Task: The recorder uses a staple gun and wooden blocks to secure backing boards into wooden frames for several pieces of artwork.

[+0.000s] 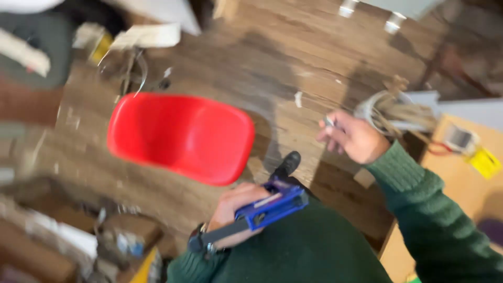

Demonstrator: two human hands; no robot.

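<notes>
Left hand (236, 212) gripping a blue hand tool (262, 212) against the green sweater, right hand (352, 137) pinching what may be a small metal piece (329, 122), red plastic seat (181, 136) on the wooden floor (293, 57) ahead

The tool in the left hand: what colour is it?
Blue, with a grey handle; the tool shows in the head view.

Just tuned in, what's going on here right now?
A person in a green sweater stands over a wood floor and looks down. Their left hand grips a blue and grey hand tool against the body. The right hand is raised off to the side, pinching a small metal piece too blurred to identify. A red plastic seat shell lies on the floor ahead, untouched. Cardboard boxes and clutter sit around the edges.
</notes>
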